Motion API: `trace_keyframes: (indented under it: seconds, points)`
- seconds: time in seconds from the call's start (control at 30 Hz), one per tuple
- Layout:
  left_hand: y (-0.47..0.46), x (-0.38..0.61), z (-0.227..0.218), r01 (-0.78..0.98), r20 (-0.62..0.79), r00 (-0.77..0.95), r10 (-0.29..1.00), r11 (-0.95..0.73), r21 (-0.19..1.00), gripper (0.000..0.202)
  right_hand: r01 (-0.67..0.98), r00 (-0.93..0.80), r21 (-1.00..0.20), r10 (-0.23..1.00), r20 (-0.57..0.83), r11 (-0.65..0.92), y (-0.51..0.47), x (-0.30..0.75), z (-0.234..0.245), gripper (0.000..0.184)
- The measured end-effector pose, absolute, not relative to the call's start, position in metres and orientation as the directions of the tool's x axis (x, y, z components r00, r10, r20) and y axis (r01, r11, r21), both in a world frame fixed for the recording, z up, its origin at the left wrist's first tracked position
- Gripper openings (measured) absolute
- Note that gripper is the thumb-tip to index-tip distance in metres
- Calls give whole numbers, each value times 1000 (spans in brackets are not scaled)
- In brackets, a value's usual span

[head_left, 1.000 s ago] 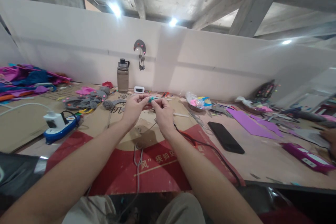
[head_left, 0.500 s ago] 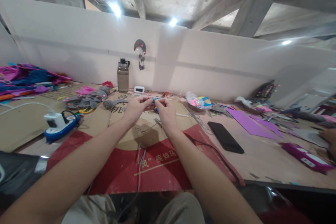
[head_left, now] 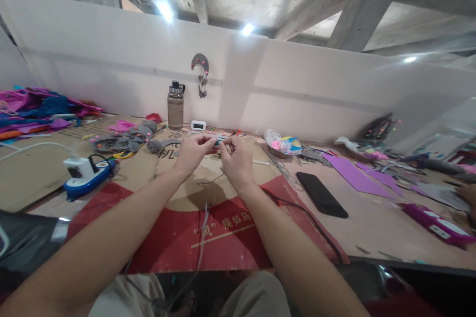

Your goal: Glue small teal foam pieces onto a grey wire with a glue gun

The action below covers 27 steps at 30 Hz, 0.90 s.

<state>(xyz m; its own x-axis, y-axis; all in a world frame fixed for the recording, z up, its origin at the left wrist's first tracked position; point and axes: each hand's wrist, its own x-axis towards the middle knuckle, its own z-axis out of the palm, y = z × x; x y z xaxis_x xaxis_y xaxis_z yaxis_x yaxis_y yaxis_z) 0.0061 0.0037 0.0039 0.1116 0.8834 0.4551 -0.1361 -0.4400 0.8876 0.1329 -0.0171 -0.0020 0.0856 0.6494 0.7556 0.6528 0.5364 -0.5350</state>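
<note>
My left hand [head_left: 193,154] and my right hand [head_left: 236,162] meet above the cardboard, fingertips pinched close together. Between them shows a small teal piece [head_left: 218,142]; its kind is too small to make out. Both hands are closed on it, and the fingers cover most of it. Below hangs a thin grey cord [head_left: 205,218], running over the red and brown cardboard sheet [head_left: 163,242] and off its front edge toward my lap.
A blue power strip [head_left: 87,178] lies left, near grey felt pieces [head_left: 126,141]. Behind stand a bottle [head_left: 175,109] and a small clock [head_left: 198,125]. To the right are a bowl [head_left: 280,151], a black phone [head_left: 322,194], purple felt sheets [head_left: 357,173] and another person's hand [head_left: 467,195].
My right hand has turned slightly, its fingers curling further over the teal piece. The grey cord below has shifted a little. My left hand stays nearly in place.
</note>
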Motion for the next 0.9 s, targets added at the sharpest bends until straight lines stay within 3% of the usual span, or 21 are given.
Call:
trace_keyframes:
  seconds: [0.3, 0.77, 0.9]
  points:
    - [0, 7, 6, -93, 465, 126, 876, -456, 885, 25, 594, 144, -630, 705, 695, 500, -7, 137, -6, 19]
    - [11, 5, 1, -219, 400, 112, 910, -370, 903, 24, 906, -114, -199, 669, 735, 374, -25, 134, -4, 23]
    - [14, 3, -1, -222, 402, 111, 909, -372, 901, 23, 884, -127, -223, 669, 732, 412, -25, 133, -4, 23]
